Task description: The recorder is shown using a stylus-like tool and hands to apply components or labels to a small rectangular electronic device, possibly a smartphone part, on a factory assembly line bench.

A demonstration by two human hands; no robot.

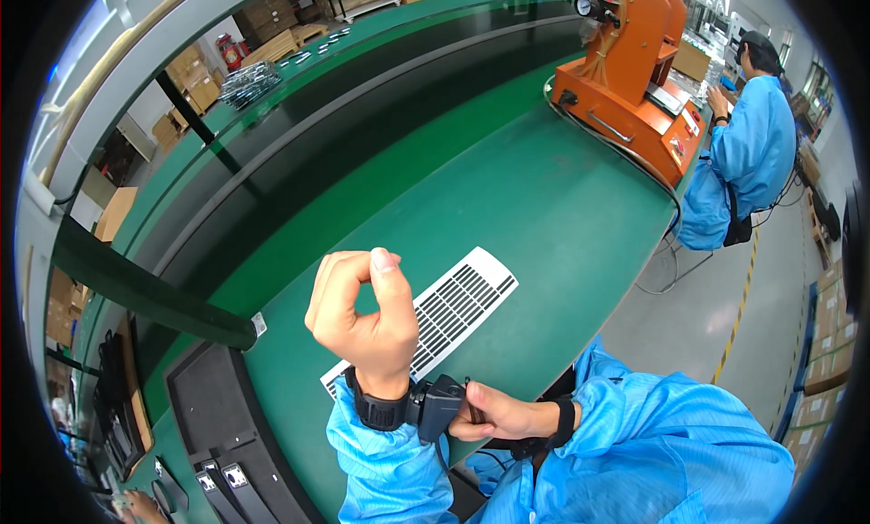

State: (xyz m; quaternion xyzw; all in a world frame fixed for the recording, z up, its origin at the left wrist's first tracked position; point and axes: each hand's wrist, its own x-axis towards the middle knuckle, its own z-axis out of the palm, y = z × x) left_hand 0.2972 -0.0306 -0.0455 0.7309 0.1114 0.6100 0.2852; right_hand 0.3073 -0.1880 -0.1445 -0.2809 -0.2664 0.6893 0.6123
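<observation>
My left hand (pixel 362 302) is raised above the green bench, its fingers curled in and the thumb bent over against them; nothing shows between them. A black strap with a boxy black device (pixel 441 406) is fastened round that wrist. My right hand (pixel 497 413) touches the side of this device, thumb and fingers closed on a small dark piece (pixel 475 403) that I cannot make out. A flat white panel with rows of dark slots (pixel 464 302) lies on the bench, partly hidden behind my left hand and wrist.
An orange machine (pixel 625 89) with a gauge and cable stands at the bench's far right. Beyond it sits a person in blue (pixel 748 153). A black tray (pixel 213 402) with black strips (pixel 237 492) is at lower left, near a dark post (pixel 154 288). A conveyor (pixel 362 103) runs behind.
</observation>
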